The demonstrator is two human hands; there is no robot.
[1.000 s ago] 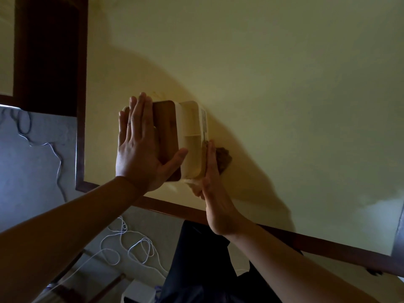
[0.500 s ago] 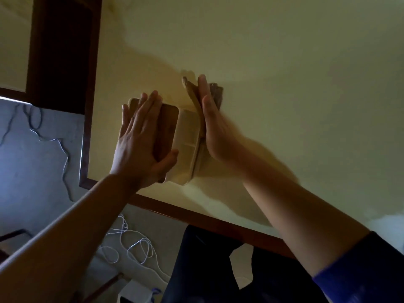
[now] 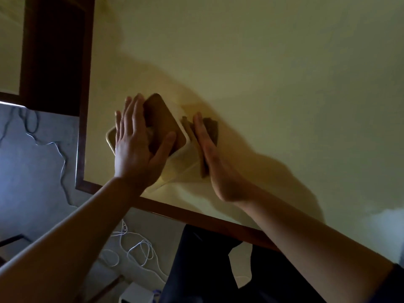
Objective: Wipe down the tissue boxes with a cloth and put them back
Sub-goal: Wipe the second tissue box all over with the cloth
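A cream tissue box (image 3: 182, 158) with a brown wooden lid (image 3: 162, 119) stands on the pale yellow table (image 3: 273, 88), near its front left corner. My left hand (image 3: 135, 147) lies flat on the lid with straight fingers, the thumb across the lid's near edge. My right hand (image 3: 213, 158) presses a brown cloth (image 3: 211, 127) flat against the box's right side, fingers straight. Part of the cloth sticks out beyond my fingertips; the rest is hidden behind the hand.
The table has a dark wooden rim (image 3: 196, 215) along its front and left edges. White cables (image 3: 133, 250) lie on the grey floor below. My dark trousers (image 3: 207, 270) show under the table's front edge. A dark wooden frame (image 3: 54, 51) stands at the upper left.
My right hand with the cloth slid up the box's right side, then came back down toward me. The box turned slightly under my left hand.
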